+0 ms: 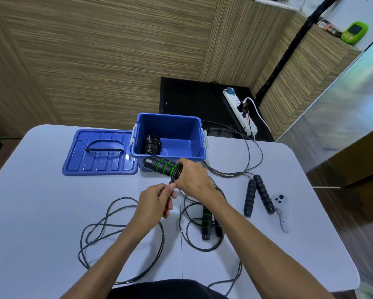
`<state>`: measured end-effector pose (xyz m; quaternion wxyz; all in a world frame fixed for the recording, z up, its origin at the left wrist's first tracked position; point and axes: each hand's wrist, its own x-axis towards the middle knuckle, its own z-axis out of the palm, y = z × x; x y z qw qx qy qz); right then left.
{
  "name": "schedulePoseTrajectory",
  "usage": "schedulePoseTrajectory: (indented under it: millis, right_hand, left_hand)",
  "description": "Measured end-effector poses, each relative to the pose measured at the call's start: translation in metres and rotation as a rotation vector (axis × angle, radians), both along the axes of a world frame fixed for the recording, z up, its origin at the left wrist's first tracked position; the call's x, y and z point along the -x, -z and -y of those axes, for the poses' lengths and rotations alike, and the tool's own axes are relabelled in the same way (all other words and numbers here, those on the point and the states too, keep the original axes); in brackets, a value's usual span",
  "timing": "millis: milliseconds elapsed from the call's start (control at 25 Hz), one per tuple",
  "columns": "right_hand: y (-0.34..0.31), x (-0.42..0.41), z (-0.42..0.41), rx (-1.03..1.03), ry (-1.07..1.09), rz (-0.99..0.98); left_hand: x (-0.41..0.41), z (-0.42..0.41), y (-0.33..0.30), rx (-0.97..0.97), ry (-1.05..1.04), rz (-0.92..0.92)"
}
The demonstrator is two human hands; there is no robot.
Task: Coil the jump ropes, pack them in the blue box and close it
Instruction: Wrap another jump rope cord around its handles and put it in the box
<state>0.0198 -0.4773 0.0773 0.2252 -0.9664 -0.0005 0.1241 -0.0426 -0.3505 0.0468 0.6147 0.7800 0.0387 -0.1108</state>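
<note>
My right hand (pixel 193 176) grips a pair of black handles with green bands (pixel 160 166), held together in front of the blue box (pixel 194 134), with a few turns of black cord wound round them. My left hand (pixel 156 200) pinches that cord just below the handles. The loose cord (pixel 108 227) trails in loops over the table to the left. A coiled rope (pixel 152 144) lies inside the open box. The blue lid (pixel 101 153) lies flat to the box's left. Another green-banded handle pair (pixel 207 222) and an all-black pair (pixel 257 195) lie on the table with their cords.
A white controller (pixel 282 212) lies at the right of the table. The black pair's cord runs off the far table edge. Behind the table a white power strip (pixel 239 108) with plugs sits on a black surface. My arms cross the table's near middle.
</note>
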Motion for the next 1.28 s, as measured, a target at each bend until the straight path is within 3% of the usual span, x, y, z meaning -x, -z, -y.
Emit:
schedulePoseTrajectory:
  millis: [120, 320, 400, 560, 720, 800, 920, 1000, 1080, 1280]
  right_hand:
    - [-0.01, 0.001, 0.002, -0.07, -0.09, 0.013]
    - [-0.032, 0.016, 0.003, -0.16, -0.283, 0.018]
    - [-0.036, 0.026, 0.001, -0.122, -0.391, 0.048]
    - [-0.035, 0.039, -0.002, -0.093, -0.502, 0.104]
    - [-0.035, 0.044, 0.002, -0.031, -0.615, 0.256]
    - [-0.028, 0.047, 0.002, 0.009, -0.583, 0.252]
    - [-0.013, 0.041, 0.0, 0.081, -0.356, 0.131]
    - [-0.003, 0.034, -0.003, 0.124, -0.277, 0.073]
    - [0.003, 0.028, -0.003, 0.197, -0.259, 0.096]
    - [0.007, 0.019, 0.006, 0.245, -0.256, 0.201]
  left_hand:
    - [-0.005, -0.014, 0.012, -0.005, 0.122, 0.013]
    - [-0.026, -0.045, 0.011, -0.237, 0.292, 0.15]
    - [-0.035, -0.059, 0.005, -0.27, 0.307, 0.229]
    - [-0.069, -0.066, -0.013, -0.515, 0.674, 0.275]
    - [-0.088, -0.066, -0.038, -0.569, 0.722, 0.273]
    - [-0.088, -0.061, -0.057, -0.866, 0.812, 0.337]
    - [-0.076, -0.034, -0.087, -1.449, 0.746, 0.471]
    - [-0.059, -0.013, -0.092, -1.608, 0.847, 0.517]
    - [-0.042, 0.002, -0.085, -1.584, 0.898, 0.466]
    - [-0.023, 0.004, -0.062, -1.444, 0.589, 0.394]
